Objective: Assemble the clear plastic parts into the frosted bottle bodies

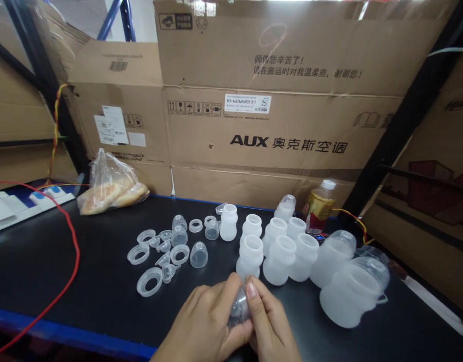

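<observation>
On the black counter (95, 261), pinching a clear domed piece (239, 305) between curled left hand (210, 317) and right hand (271, 317), could topple the white bottle (250, 255) just beyond by pushing forward.

a flat black tabletop (84, 271) with a blue front edge (65, 333) carries a clear plastic bag of golden bread (112, 190) at the back left. nearer the middle lie scattered translucent plastic rings (141, 287), small clear funnel-shaped teats (168, 273) and clear domed plastic caps (198, 255). rightward, frosted white waisted bottles (279, 269) stand close together, some capped, near a yellow-and-red drink bottle (317, 207).
</observation>
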Action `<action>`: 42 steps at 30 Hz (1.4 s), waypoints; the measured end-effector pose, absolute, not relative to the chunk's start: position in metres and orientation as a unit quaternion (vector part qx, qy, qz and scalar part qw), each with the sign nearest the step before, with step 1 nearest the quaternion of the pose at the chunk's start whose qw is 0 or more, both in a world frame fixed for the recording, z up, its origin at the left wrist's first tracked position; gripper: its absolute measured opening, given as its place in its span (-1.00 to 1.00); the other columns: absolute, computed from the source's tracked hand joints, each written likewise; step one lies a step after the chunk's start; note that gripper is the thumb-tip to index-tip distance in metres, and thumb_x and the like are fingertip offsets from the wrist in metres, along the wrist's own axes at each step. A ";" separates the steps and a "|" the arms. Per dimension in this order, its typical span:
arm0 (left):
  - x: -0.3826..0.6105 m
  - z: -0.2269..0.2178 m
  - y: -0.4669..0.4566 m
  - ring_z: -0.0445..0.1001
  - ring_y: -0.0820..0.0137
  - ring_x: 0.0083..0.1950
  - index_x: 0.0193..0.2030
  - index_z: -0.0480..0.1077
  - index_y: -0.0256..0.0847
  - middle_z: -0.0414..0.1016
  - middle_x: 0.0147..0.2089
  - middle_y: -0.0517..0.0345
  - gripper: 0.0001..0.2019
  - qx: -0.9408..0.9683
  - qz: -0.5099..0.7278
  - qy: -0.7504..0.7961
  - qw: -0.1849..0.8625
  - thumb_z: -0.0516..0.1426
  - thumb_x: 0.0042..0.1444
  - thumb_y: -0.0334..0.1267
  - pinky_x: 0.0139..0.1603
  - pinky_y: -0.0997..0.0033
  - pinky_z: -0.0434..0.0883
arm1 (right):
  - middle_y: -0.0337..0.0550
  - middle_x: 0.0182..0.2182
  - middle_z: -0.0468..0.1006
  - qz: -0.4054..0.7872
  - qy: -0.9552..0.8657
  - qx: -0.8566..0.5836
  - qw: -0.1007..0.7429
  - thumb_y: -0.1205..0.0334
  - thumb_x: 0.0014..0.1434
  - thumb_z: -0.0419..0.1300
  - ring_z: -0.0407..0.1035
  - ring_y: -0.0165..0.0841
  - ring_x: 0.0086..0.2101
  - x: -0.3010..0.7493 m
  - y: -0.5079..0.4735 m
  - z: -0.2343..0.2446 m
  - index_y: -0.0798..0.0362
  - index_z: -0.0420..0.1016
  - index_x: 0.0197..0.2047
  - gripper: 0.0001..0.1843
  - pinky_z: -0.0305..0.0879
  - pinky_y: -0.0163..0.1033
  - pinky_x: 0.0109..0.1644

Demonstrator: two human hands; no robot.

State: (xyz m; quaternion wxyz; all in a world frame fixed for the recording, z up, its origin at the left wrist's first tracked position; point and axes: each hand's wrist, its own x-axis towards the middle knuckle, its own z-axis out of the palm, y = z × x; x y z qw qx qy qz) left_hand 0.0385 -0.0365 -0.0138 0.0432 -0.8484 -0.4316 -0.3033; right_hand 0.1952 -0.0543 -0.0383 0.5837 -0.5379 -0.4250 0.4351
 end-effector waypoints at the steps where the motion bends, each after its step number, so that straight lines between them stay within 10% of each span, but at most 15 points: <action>1: 0.039 -0.013 -0.037 0.69 0.25 -0.42 0.18 0.36 -0.03 0.74 -0.23 0.24 -0.59 -0.842 -0.305 -0.445 0.027 0.35 0.25 -0.25 -0.40 0.41 0.47 | 0.08 0.15 0.78 0.434 -0.425 -0.534 0.588 -0.50 0.24 0.38 0.63 0.01 0.20 0.196 -0.054 -0.039 0.04 0.75 0.13 -0.22 0.65 -0.15 0.16; 8: 0.038 -0.003 -0.037 0.66 0.21 -0.08 0.05 0.49 0.02 0.75 0.03 0.24 -0.68 -0.753 -0.327 -0.499 -0.277 0.35 0.16 -0.26 -0.11 0.46 0.45 | 0.09 0.08 0.80 0.431 -0.428 -0.531 0.590 -0.47 0.21 0.42 0.69 0.02 0.08 0.202 -0.047 -0.043 0.03 0.75 0.08 -0.26 0.70 -0.17 -0.01; 16: 0.034 0.013 -0.034 0.59 0.20 -0.02 0.04 0.48 -0.01 0.68 -0.03 0.19 -0.68 -0.724 -0.315 -0.495 -0.362 0.39 0.20 -0.14 -0.06 0.43 0.44 | -0.04 -0.26 0.75 0.480 -0.446 -0.495 0.571 -0.51 0.23 0.37 0.66 -0.12 -0.25 0.203 -0.041 -0.047 -0.02 0.68 -0.20 -0.34 0.58 -0.23 -0.30; 21: 0.050 -0.013 -0.040 0.69 0.15 -0.16 0.05 0.43 0.03 0.76 -0.03 0.16 -0.66 -0.739 -0.330 -0.539 -0.234 0.35 0.15 -0.24 -0.19 0.37 0.46 | 0.04 -0.11 0.76 0.471 -0.417 -0.512 0.585 -0.54 0.22 0.36 0.65 -0.07 -0.14 0.199 -0.041 -0.046 0.01 0.71 0.02 -0.25 0.58 -0.23 -0.25; 29: 0.061 -0.032 -0.050 0.66 0.25 -0.43 0.00 0.40 0.05 0.73 -0.25 0.27 -0.73 -0.776 -0.373 -0.508 -0.035 0.27 0.21 -0.34 -0.37 0.34 0.39 | -0.35 -0.52 0.25 0.519 -0.445 -0.451 0.574 -0.59 0.19 0.34 0.17 -0.43 -0.46 0.197 -0.040 -0.020 0.01 0.42 -0.43 -0.24 0.22 -0.38 -0.42; 36: 0.054 0.006 -0.046 0.61 0.25 -0.15 -0.01 0.55 0.03 0.74 -0.11 0.23 -0.76 -0.702 -0.354 -0.546 -0.290 0.33 0.17 -0.21 -0.15 0.42 0.43 | -0.37 -0.52 0.25 0.575 -0.392 -0.413 0.588 -0.58 0.05 0.47 0.07 -0.50 -0.47 0.191 -0.045 -0.003 0.04 0.40 -0.45 -0.20 0.10 -0.41 -0.42; 42: 0.050 0.010 -0.024 0.35 0.42 -0.31 -0.07 0.36 -0.10 0.44 -0.28 0.26 -0.57 -0.631 -0.397 -0.385 -0.544 0.41 0.12 0.03 -0.31 0.51 0.29 | -0.34 -0.48 0.26 0.561 -0.372 -0.418 0.609 -0.57 0.12 0.42 0.13 -0.44 -0.42 0.186 -0.043 -0.015 0.01 0.32 -0.44 -0.22 0.15 -0.33 -0.34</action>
